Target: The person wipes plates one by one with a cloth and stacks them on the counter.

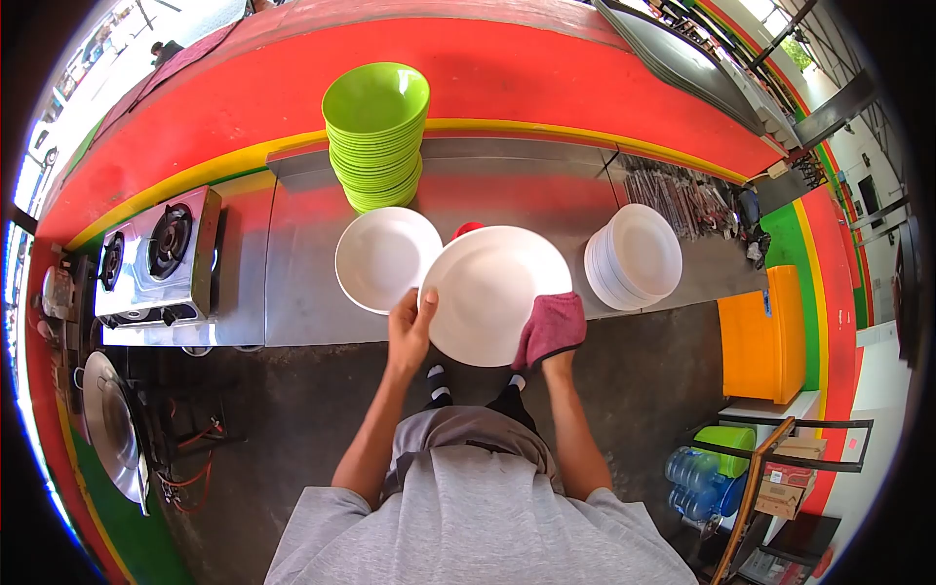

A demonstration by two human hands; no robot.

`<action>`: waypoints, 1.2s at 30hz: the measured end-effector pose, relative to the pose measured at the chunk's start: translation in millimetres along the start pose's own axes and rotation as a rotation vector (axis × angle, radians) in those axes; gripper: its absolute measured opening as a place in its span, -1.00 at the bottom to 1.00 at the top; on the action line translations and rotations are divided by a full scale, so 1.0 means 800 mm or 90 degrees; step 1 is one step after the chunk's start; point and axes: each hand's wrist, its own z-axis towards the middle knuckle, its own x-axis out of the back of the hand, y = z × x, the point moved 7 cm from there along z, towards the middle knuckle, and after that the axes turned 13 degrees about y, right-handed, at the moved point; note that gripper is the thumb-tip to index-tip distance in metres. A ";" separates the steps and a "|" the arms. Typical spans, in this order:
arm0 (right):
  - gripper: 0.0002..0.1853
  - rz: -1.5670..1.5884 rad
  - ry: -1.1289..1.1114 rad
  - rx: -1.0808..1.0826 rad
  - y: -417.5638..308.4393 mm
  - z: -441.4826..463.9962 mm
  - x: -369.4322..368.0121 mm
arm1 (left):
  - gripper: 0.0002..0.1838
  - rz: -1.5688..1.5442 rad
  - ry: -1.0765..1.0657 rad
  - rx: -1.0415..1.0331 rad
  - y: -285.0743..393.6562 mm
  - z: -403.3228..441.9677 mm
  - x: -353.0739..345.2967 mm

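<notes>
A white bowl (495, 283) is held up in front of my body, its inside facing me. My left hand (409, 327) grips the rim on the left, thumb over the edge. A maroon cloth (552, 327) covers most of my right hand (558, 363) and lies over the right side of the bowl's rim; the fingers under it are hidden. Behind and to the left, another white bowl (387, 255) sits on the steel counter (317, 302). To the right stands a stack of white bowls (639, 258). A small red object (468, 229) shows partly behind the held bowl.
A tall stack of green bowls (376, 136) stands at the counter's back, against a red wall (546, 88). On the left is a two-burner gas stove (166, 253). Wrapped utensils (673, 200) lie at the back right. A yellow bin (765, 336) stands beyond the counter's right end.
</notes>
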 end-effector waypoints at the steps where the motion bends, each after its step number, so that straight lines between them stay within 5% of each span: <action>1: -0.73 -0.029 -0.011 0.056 -0.007 0.013 0.009 | -0.57 0.032 -0.061 0.007 0.006 0.009 -0.001; 2: -0.74 -0.165 -0.119 0.289 -0.034 0.026 0.005 | -0.58 -0.008 -0.073 -0.049 0.033 0.016 -0.008; 5: -0.71 0.007 -0.183 0.343 -0.071 0.053 0.008 | -0.58 0.089 -0.230 -0.057 0.081 0.025 -0.032; 6: -0.68 -0.031 -0.235 0.355 -0.019 0.053 -0.005 | -0.60 0.147 -0.272 -0.134 0.099 0.022 -0.042; 8: -0.65 -0.030 -0.271 0.412 -0.063 0.055 -0.010 | -0.63 0.262 -0.354 -0.290 0.122 0.007 -0.070; 9: -0.63 -0.029 -0.288 0.441 -0.100 0.057 -0.010 | -0.66 0.288 -0.340 -0.246 0.115 0.010 -0.072; 10: -0.65 0.031 -0.353 0.261 -0.134 0.062 -0.013 | -0.68 0.314 -0.326 -0.203 0.105 0.014 -0.073; 15: -0.72 -0.056 -0.249 0.351 -0.104 0.068 -0.013 | -0.80 0.273 -0.233 -0.281 0.112 0.002 -0.069; 22: -0.75 -0.167 -0.058 0.566 -0.092 0.055 0.008 | -0.73 0.174 -0.023 -0.214 0.108 -0.013 -0.053; 25: -0.79 -0.272 -0.099 0.465 -0.067 0.056 0.008 | -0.68 0.108 0.090 -0.200 0.080 -0.020 -0.048; 31: -0.66 0.146 0.093 0.049 0.038 0.029 0.015 | -0.58 -0.141 0.324 -0.138 0.023 -0.060 -0.080; 36: -0.63 0.110 -0.006 0.004 0.077 0.049 0.027 | -0.61 -0.179 0.374 -0.123 -0.022 -0.073 -0.125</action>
